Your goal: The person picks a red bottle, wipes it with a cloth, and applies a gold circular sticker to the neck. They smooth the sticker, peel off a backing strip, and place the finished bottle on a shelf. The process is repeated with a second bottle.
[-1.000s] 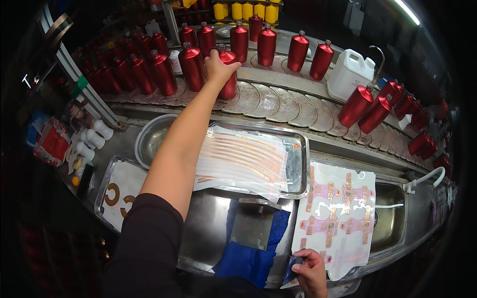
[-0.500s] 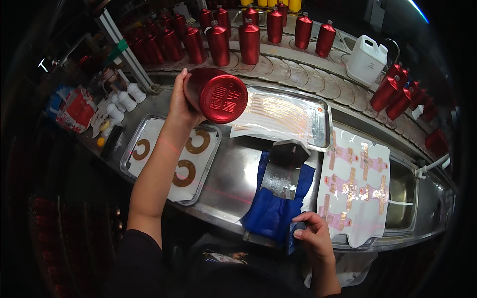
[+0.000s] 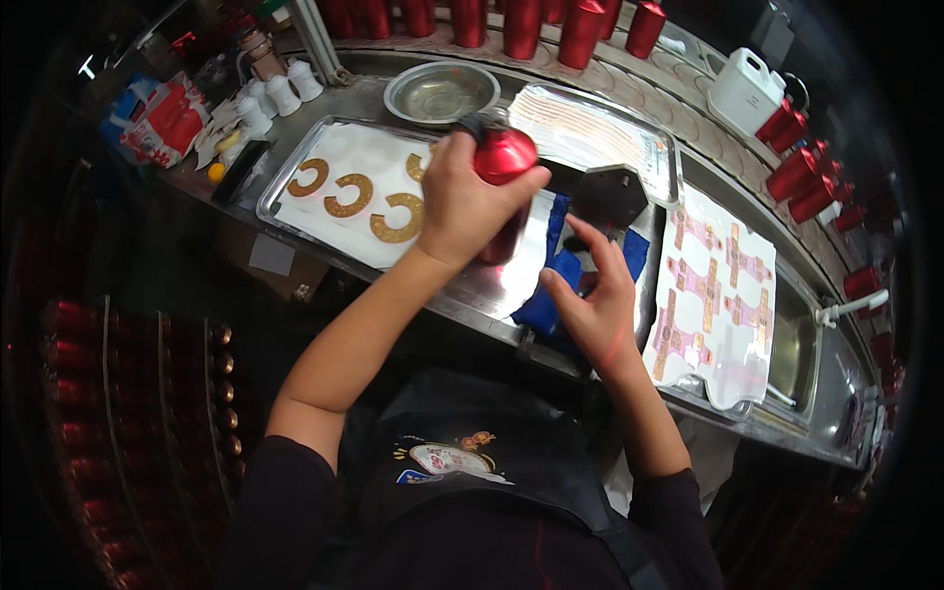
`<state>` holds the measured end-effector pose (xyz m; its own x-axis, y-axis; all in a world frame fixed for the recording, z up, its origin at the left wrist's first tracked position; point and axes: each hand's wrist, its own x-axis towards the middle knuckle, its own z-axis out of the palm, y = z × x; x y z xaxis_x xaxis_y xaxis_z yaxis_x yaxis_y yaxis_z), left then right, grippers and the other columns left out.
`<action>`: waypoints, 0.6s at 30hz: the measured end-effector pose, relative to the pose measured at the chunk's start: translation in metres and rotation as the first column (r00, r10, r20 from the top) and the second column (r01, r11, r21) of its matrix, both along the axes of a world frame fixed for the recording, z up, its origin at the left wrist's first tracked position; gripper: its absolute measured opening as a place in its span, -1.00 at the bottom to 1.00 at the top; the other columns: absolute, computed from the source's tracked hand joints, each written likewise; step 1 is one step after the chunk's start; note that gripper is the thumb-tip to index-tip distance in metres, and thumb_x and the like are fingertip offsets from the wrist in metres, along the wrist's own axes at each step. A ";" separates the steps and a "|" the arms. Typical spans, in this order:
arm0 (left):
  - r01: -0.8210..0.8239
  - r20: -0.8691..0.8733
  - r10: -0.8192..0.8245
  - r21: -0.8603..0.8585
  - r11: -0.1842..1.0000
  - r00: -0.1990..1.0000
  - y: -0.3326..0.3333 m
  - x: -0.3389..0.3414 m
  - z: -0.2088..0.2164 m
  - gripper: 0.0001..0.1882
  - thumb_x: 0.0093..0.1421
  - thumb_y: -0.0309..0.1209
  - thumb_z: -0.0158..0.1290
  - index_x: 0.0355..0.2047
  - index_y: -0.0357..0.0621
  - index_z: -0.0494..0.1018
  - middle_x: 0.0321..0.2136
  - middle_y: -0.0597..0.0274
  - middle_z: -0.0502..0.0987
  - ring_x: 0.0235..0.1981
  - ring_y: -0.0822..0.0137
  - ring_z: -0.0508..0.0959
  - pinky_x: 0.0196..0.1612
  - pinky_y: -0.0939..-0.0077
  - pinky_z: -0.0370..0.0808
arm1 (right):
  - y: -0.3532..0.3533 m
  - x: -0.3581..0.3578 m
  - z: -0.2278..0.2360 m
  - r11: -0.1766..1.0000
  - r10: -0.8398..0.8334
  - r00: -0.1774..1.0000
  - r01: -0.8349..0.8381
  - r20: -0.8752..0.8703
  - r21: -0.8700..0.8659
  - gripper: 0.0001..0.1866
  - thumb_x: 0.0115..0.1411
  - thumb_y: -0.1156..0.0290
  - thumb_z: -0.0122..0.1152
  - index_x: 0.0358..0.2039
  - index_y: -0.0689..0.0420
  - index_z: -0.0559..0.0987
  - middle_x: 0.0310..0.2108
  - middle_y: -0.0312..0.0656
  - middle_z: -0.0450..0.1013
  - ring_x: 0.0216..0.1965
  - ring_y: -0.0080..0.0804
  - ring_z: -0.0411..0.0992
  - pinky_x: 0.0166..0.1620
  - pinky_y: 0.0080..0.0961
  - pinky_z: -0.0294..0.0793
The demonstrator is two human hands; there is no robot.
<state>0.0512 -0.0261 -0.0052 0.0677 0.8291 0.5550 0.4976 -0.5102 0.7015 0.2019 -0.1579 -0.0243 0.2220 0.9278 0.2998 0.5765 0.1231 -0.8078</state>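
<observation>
My left hand (image 3: 470, 202) is wrapped round a shiny red bottle (image 3: 506, 155) above the metal worktop. The bottle's neck points up and away from me, and its lower body partly shows below my thumb. To its right hovers my right hand (image 3: 600, 300), thumb and forefinger spread wide; the other fingers are partly hidden. It is nearest a blue cloth-covered cradle (image 3: 543, 307) with a dark plate (image 3: 608, 197) at its far end.
Left lies a tray (image 3: 270, 205) of gold C-shaped labels (image 3: 351, 195), with a metal bowl (image 3: 442, 93) behind. A strip-filled tray (image 3: 673, 162), a pink-and-gold label sheet (image 3: 723, 339) and a sink (image 3: 804, 369) lie rightward. Red bottles (image 3: 580, 34) and a white jug (image 3: 745, 90) line the back.
My left hand has brought the bottle down and rightward, turning its base away from me. My right hand has risen to the cradle; the small dark blue piece it pinched no longer shows clearly.
</observation>
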 end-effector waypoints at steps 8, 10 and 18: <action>0.114 -0.056 -0.116 -0.048 0.992 0.992 -0.052 0.018 -0.011 -0.19 0.17 -0.01 0.23 0.19 -0.32 0.17 0.12 -0.40 0.19 -0.02 -0.36 0.44 0.03 -0.02 0.47 | 0.061 -0.008 -0.016 0.988 0.128 0.982 -0.138 -0.140 -0.065 -0.21 0.05 0.23 0.46 0.23 0.10 0.26 -0.01 0.02 0.51 -0.02 0.01 0.54 -0.01 -0.22 0.50; 0.174 -0.064 -0.175 -0.020 0.985 0.982 -0.058 0.014 -0.011 -0.17 0.18 -0.02 0.23 0.23 -0.32 0.14 0.21 -0.45 0.09 0.05 -0.39 0.41 0.10 0.00 0.46 | 0.063 -0.001 -0.018 0.991 0.110 0.986 -0.119 -0.129 -0.068 -0.16 0.01 0.23 0.50 0.24 0.10 0.25 0.00 0.01 0.51 -0.02 -0.03 0.55 0.02 -0.25 0.50; -0.158 -0.170 0.070 -0.582 0.798 0.983 0.063 -0.094 -0.032 -0.38 0.11 -0.25 0.34 0.06 -0.25 0.31 -0.13 0.00 0.53 0.00 0.14 0.54 0.04 0.14 0.50 | 0.076 0.029 -0.023 0.897 0.378 0.888 -0.421 -0.263 -0.133 -0.03 -0.28 0.36 0.63 0.21 0.17 0.35 0.07 -0.13 0.43 0.09 -0.28 0.46 0.15 -0.34 0.44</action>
<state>-0.0425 0.0365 -0.0375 -0.0115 0.9985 -0.0526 0.6361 0.0479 0.7701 0.2314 -0.0820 -0.0469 -0.1380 0.9848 0.1050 0.3101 0.1437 -0.9398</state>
